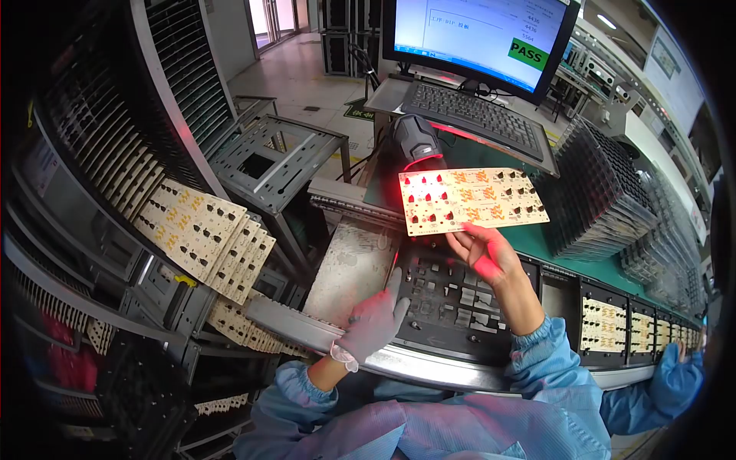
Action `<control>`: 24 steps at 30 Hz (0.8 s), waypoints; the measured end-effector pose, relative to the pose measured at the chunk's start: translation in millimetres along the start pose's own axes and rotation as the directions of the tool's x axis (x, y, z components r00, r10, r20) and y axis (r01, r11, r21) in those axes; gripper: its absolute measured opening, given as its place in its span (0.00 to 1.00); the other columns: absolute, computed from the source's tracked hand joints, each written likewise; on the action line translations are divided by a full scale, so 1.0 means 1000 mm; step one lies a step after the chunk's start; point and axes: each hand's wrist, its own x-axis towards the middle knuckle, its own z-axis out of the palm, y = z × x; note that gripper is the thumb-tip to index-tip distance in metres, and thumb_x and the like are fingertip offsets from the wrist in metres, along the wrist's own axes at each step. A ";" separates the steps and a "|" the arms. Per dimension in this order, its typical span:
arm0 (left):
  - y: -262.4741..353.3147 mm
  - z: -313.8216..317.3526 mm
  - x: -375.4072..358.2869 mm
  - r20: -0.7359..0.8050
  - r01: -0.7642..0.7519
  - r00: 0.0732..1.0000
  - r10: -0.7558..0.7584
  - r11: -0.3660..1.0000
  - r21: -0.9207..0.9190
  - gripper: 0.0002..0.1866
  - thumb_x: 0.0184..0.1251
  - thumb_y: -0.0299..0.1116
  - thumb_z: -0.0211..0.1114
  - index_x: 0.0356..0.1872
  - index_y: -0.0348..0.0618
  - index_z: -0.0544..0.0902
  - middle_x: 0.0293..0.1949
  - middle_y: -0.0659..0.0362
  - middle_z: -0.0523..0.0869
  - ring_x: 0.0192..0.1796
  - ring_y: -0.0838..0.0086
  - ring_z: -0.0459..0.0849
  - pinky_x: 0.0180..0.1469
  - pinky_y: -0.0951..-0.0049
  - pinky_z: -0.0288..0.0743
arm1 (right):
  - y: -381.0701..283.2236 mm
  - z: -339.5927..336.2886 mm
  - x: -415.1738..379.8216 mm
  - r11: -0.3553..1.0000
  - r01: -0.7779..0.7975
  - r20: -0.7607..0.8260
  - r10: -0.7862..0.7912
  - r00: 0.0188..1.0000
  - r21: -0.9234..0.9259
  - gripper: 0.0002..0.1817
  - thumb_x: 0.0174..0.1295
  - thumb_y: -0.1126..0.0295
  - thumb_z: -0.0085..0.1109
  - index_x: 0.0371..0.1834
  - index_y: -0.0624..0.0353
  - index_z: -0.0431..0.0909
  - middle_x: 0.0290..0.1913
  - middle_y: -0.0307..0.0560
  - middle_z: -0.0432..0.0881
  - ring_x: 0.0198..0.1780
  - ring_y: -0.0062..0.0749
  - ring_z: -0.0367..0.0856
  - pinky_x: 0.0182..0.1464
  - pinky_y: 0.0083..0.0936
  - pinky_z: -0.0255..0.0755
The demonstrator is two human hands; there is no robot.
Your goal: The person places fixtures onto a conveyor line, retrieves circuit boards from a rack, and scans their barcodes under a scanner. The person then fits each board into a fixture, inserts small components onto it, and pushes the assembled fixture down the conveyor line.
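My right hand [487,251], bare, pinches the lower edge of a cream circuit board [474,201] between thumb and fingers. The board carries rows of small dark parts and lies tilted in front of a black barcode scanner [418,138], whose red light falls on its left side. My left hand [372,326], in a pale glove, holds nothing, with its fingers stretched out. It is over the left edge of a black fixture tray [452,295] with cut-out slots, beside a bare metal plate [351,268].
At left, a rack [115,130] holds several cream boards [195,230] sticking out. A monitor [479,42] showing PASS stands behind a keyboard [475,115]. Stacked clear trays [602,192] stand right. More boards [603,326] sit along the line, near another person's sleeve [675,383].
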 end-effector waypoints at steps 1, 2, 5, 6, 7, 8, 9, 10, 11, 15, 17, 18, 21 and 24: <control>0.000 0.000 0.000 0.006 0.008 1.000 -0.008 1.000 -0.001 0.33 0.73 0.43 0.55 0.72 0.36 0.58 0.37 0.43 0.84 0.32 0.57 0.85 0.32 0.61 0.77 | 0.000 0.000 0.001 1.000 0.003 -0.003 -0.003 1.000 0.008 0.20 0.65 0.82 0.52 0.61 0.66 0.67 0.59 0.55 0.76 0.60 0.45 0.77 0.63 0.43 0.74; 0.002 -0.001 0.001 0.012 0.015 1.000 -0.015 1.000 -0.003 0.34 0.73 0.43 0.55 0.72 0.36 0.57 0.38 0.43 0.85 0.33 0.56 0.86 0.34 0.60 0.78 | -0.001 -0.001 0.003 1.000 0.004 -0.004 -0.004 1.000 0.009 0.20 0.65 0.82 0.52 0.61 0.66 0.67 0.59 0.55 0.76 0.60 0.45 0.77 0.63 0.43 0.74; 0.011 -0.017 0.010 0.215 0.162 0.967 -0.138 0.982 -0.098 0.36 0.72 0.44 0.54 0.73 0.35 0.54 0.43 0.41 0.84 0.41 0.53 0.86 0.44 0.57 0.78 | -0.002 -0.008 0.012 0.999 -0.027 -0.014 0.028 1.000 0.041 0.19 0.66 0.82 0.51 0.60 0.65 0.67 0.60 0.56 0.76 0.60 0.45 0.77 0.63 0.44 0.74; 0.007 -0.012 0.009 0.216 0.159 0.967 -0.135 0.983 -0.097 0.36 0.72 0.44 0.54 0.73 0.35 0.54 0.43 0.41 0.84 0.41 0.53 0.86 0.44 0.57 0.78 | -0.002 -0.008 0.014 0.999 -0.027 -0.019 0.028 0.999 0.043 0.19 0.66 0.82 0.51 0.60 0.66 0.67 0.59 0.56 0.76 0.60 0.46 0.77 0.63 0.44 0.74; 0.004 -0.007 0.009 0.180 0.134 0.978 -0.106 0.979 -0.154 0.36 0.72 0.45 0.54 0.74 0.35 0.53 0.47 0.40 0.83 0.46 0.51 0.84 0.48 0.57 0.76 | -0.003 -0.007 0.017 0.999 -0.026 -0.024 0.027 0.999 0.047 0.18 0.66 0.82 0.50 0.60 0.67 0.67 0.59 0.57 0.76 0.59 0.47 0.77 0.63 0.45 0.74; 0.001 -0.003 0.009 0.144 0.107 0.987 -0.078 0.972 -0.211 0.37 0.72 0.45 0.55 0.74 0.35 0.52 0.51 0.39 0.82 0.50 0.50 0.83 0.53 0.57 0.75 | -0.002 -0.007 0.021 0.998 -0.022 -0.026 0.023 0.999 0.050 0.18 0.66 0.82 0.50 0.60 0.67 0.67 0.59 0.57 0.76 0.59 0.47 0.77 0.63 0.45 0.74; -0.001 -0.001 0.008 0.146 0.104 0.987 -0.074 0.973 -0.208 0.37 0.72 0.45 0.55 0.74 0.35 0.52 0.51 0.39 0.82 0.50 0.50 0.83 0.53 0.57 0.75 | -0.002 -0.008 0.025 0.997 -0.025 -0.038 0.027 0.999 0.074 0.19 0.66 0.82 0.49 0.60 0.66 0.67 0.59 0.56 0.76 0.59 0.46 0.78 0.63 0.46 0.75; 0.001 -0.006 0.010 0.210 0.141 0.973 -0.097 0.967 -0.210 0.38 0.72 0.45 0.55 0.74 0.35 0.51 0.54 0.38 0.79 0.52 0.50 0.82 0.55 0.58 0.74 | -0.002 -0.009 0.030 0.995 -0.027 -0.049 0.032 0.998 0.097 0.19 0.66 0.82 0.49 0.61 0.65 0.66 0.58 0.56 0.76 0.58 0.46 0.78 0.62 0.46 0.75; 0.003 -0.009 0.011 0.274 0.179 0.954 -0.118 0.961 -0.209 0.38 0.72 0.45 0.55 0.74 0.35 0.51 0.58 0.38 0.77 0.55 0.51 0.81 0.56 0.60 0.73 | -0.002 -0.011 0.035 0.995 -0.024 -0.049 0.029 0.998 0.101 0.19 0.66 0.82 0.49 0.61 0.65 0.66 0.58 0.56 0.76 0.58 0.46 0.78 0.62 0.46 0.75; -0.004 0.003 0.009 0.181 0.093 0.982 -0.048 0.964 -0.250 0.38 0.72 0.45 0.55 0.74 0.36 0.51 0.59 0.39 0.77 0.55 0.52 0.81 0.56 0.61 0.73 | -0.005 -0.009 0.038 0.993 -0.041 -0.058 0.048 0.997 0.109 0.18 0.67 0.82 0.48 0.60 0.66 0.67 0.58 0.56 0.76 0.58 0.46 0.78 0.62 0.46 0.75; 0.006 -0.013 0.010 0.253 0.175 0.961 -0.107 0.948 -0.265 0.39 0.71 0.46 0.56 0.75 0.38 0.51 0.59 0.41 0.78 0.57 0.54 0.80 0.58 0.61 0.72 | -0.005 -0.008 0.025 0.993 -0.055 -0.034 0.059 0.998 0.104 0.18 0.67 0.82 0.48 0.60 0.67 0.66 0.60 0.57 0.75 0.59 0.46 0.78 0.63 0.45 0.75; 0.010 -0.020 0.012 0.268 0.180 0.957 -0.108 0.948 -0.263 0.39 0.71 0.46 0.56 0.75 0.38 0.51 0.59 0.41 0.78 0.57 0.54 0.80 0.58 0.61 0.72 | -0.005 -0.008 0.010 0.993 -0.083 -0.072 0.088 0.993 0.079 0.17 0.67 0.82 0.47 0.59 0.69 0.66 0.61 0.57 0.74 0.60 0.45 0.77 0.63 0.45 0.74; 0.006 -0.014 0.013 0.467 0.410 0.853 -0.233 0.852 -0.325 0.39 0.71 0.48 0.56 0.74 0.39 0.52 0.61 0.42 0.76 0.59 0.54 0.79 0.59 0.60 0.71 | -0.007 -0.005 -0.069 0.973 -0.073 -0.017 0.072 0.997 -0.218 0.25 0.65 0.78 0.51 0.66 0.65 0.64 0.63 0.53 0.74 0.62 0.45 0.76 0.63 0.45 0.72; -0.002 -0.001 0.009 0.093 0.025 0.996 0.003 0.954 -0.300 0.39 0.71 0.50 0.56 0.74 0.38 0.54 0.44 0.41 0.83 0.36 0.55 0.85 0.42 0.58 0.78 | -0.024 -0.039 -0.118 0.860 -0.024 -0.005 0.025 1.000 -0.509 0.30 0.61 0.72 0.56 0.68 0.63 0.65 0.63 0.49 0.76 0.62 0.37 0.76 0.63 0.37 0.71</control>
